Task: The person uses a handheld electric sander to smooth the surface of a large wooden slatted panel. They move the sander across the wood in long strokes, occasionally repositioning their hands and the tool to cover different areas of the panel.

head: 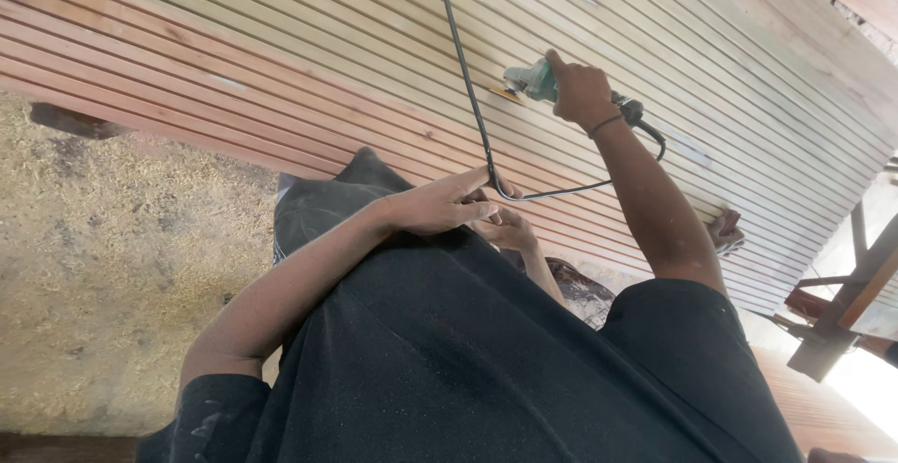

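Note:
My right hand (578, 89) grips a teal angle grinder (531, 79), whose sanding disc presses against a large panel of parallel wooden slats (309, 61). The grinder's black power cord (465, 70) runs down across the slats and bends at my left hand (444, 203), whose fingers hold it at the bend. From there the cord loops back to the grinder's rear. Just under my left hand is another hand (510, 231), with a patterned sleeve (580, 295) behind it; whose hand it is cannot be told. My black shirt fills the lower part of the view.
The ground at the left is covered with sawdust (103, 267). A dark block (70, 122) sticks out under the panel's edge. A foot or hand (725, 229) rests on the slats at the right. Dark wooden frame pieces (847, 304) stand at the far right.

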